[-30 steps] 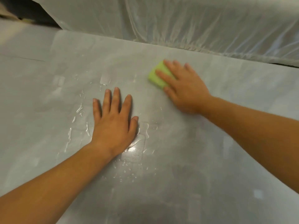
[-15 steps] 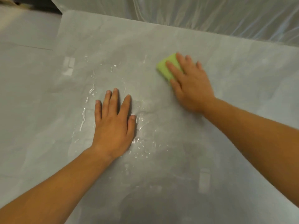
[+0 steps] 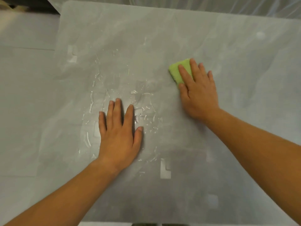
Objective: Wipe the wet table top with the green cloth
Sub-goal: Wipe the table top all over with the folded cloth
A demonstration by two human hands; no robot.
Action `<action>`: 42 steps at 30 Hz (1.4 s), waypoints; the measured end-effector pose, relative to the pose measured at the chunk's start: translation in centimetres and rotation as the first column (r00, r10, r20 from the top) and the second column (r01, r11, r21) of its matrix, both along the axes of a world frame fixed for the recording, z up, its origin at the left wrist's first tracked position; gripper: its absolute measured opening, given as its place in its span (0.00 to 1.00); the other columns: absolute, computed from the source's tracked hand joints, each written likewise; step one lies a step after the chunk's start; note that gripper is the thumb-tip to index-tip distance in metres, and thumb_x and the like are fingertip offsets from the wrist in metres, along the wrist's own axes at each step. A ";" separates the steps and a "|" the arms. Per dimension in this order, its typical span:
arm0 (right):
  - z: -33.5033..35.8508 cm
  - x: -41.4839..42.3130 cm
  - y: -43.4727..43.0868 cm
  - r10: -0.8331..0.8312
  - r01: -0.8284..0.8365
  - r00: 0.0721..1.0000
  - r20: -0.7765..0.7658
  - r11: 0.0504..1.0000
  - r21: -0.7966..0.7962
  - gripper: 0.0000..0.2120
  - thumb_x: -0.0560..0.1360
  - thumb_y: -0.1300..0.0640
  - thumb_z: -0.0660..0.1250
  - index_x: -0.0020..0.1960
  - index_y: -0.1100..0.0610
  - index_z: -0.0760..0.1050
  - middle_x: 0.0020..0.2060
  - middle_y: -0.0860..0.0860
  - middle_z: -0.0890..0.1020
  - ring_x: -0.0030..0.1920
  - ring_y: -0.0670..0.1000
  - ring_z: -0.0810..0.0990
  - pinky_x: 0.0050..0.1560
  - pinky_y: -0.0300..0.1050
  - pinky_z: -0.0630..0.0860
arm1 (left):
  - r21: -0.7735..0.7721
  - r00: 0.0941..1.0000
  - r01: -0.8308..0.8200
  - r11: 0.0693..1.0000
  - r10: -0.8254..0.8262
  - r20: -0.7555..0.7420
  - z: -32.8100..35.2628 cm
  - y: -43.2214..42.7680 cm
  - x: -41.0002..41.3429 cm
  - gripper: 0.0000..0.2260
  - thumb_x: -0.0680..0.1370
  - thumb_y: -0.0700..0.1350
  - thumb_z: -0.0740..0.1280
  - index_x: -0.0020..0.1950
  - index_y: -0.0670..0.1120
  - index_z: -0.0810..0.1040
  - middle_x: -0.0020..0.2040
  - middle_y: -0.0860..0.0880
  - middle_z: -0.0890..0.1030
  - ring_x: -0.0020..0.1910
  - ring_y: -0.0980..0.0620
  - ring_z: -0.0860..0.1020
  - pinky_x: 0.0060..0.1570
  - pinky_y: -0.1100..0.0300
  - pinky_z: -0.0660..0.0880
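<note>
The grey table top [image 3: 187, 33] carries a patch of water [image 3: 127, 98] in its middle left. My right hand [image 3: 197, 92] lies flat on a folded green cloth [image 3: 176, 71] and presses it onto the table, just right of the wet patch. Only the cloth's left and far part shows past my fingers. My left hand [image 3: 119, 132] rests palm down with fingers spread inside the wet patch and holds nothing.
Clear plastic sheeting [image 3: 244, 5] hangs along the table's far edge. Grey floor [image 3: 24, 79] lies beyond the table's left edge, with a dark gap [image 3: 32, 4] at the top left. The table's near edge runs along the bottom of the view.
My view has tilted down and nearer, so the plastic sheeting has slid up out of sight. The right hand and cloth have shifted a little to the right, away from the water. My left hand stays planted.
</note>
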State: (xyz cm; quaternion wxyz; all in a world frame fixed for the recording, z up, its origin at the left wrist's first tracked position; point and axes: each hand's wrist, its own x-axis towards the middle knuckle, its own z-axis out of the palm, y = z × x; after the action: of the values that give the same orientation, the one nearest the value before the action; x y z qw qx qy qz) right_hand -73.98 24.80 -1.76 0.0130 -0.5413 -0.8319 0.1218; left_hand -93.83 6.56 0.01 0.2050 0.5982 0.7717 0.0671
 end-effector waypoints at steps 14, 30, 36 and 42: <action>-0.1 -0.6 -9.8 0.061 -0.061 0.998 -0.008 0.998 -0.008 0.25 0.83 0.48 0.50 0.80 0.46 0.54 0.81 0.53 0.52 0.80 0.61 0.49 0.78 0.61 0.47 | -0.006 0.998 -0.059 0.998 0.059 -0.006 -0.4 -8.6 1.9 0.26 0.82 0.55 0.50 0.80 0.49 0.56 0.81 0.40 0.47 0.80 0.45 0.39 0.76 0.42 0.36; -0.4 2.4 -21.4 0.124 -0.124 0.992 0.002 0.992 0.025 0.25 0.83 0.48 0.49 0.80 0.47 0.54 0.81 0.55 0.52 0.79 0.63 0.51 0.77 0.64 0.51 | -0.034 0.989 -0.073 0.997 0.067 -0.133 -1.5 -14.2 2.1 0.27 0.81 0.58 0.47 0.81 0.55 0.51 0.82 0.44 0.46 0.80 0.44 0.39 0.75 0.37 0.38; -0.2 6.7 -28.1 0.641 -0.641 0.767 0.017 0.767 0.007 0.25 0.82 0.47 0.53 0.79 0.46 0.57 0.80 0.53 0.55 0.79 0.61 0.53 0.77 0.63 0.51 | -0.046 0.989 -0.053 0.998 0.046 -0.142 -1.7 -14.4 1.3 0.26 0.82 0.59 0.47 0.80 0.58 0.51 0.82 0.45 0.47 0.80 0.44 0.42 0.75 0.38 0.39; -0.2 6.1 -24.1 0.010 -0.010 1.000 -0.007 1.000 0.005 0.25 0.83 0.49 0.51 0.80 0.48 0.56 0.81 0.55 0.53 0.79 0.64 0.52 0.77 0.63 0.48 | -0.008 0.990 -0.041 0.999 0.040 -0.134 -1.7 -14.5 0.8 0.24 0.83 0.57 0.47 0.79 0.58 0.55 0.82 0.46 0.50 0.80 0.45 0.46 0.75 0.40 0.42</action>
State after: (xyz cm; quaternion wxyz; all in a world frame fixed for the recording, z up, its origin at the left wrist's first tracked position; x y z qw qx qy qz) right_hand -67.91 0.66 -1.92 0.0165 -0.5364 -0.8349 0.1219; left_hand -93.04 -7.95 -1.65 0.1545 0.5845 0.7961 0.0270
